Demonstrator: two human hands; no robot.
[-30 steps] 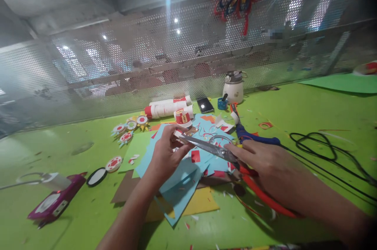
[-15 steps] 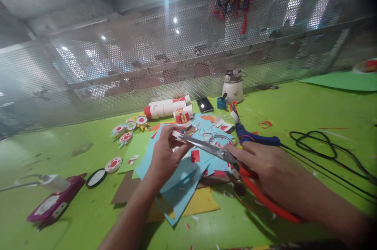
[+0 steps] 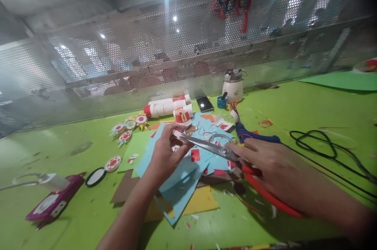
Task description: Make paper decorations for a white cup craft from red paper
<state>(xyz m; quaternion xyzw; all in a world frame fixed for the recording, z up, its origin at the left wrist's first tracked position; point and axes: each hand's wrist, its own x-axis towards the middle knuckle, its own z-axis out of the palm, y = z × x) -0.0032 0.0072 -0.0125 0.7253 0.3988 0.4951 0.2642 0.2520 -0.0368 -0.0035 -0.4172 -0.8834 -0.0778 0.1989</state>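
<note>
My left hand (image 3: 165, 155) pinches a small white paper piece (image 3: 177, 133) above a pile of light blue paper sheets (image 3: 179, 179). My right hand (image 3: 266, 163) grips red-handled scissors (image 3: 212, 147); their metal blades point left and meet the paper piece at my left fingertips. Red paper scraps (image 3: 195, 155) lie on the blue sheets under the blades.
On the green table (image 3: 294, 108) lie a blue glue gun (image 3: 253, 135) with a black cord (image 3: 324, 147), white-and-red paper rolls (image 3: 166, 107), a phone (image 3: 205, 104), a white pot (image 3: 233, 87), round paper ornaments (image 3: 126, 128) and a purple punch (image 3: 54, 201). A perforated metal screen (image 3: 118, 65) stands behind.
None beyond a slight shift of the view; both hands keep their hold, with the scissors still at the paper piece.
</note>
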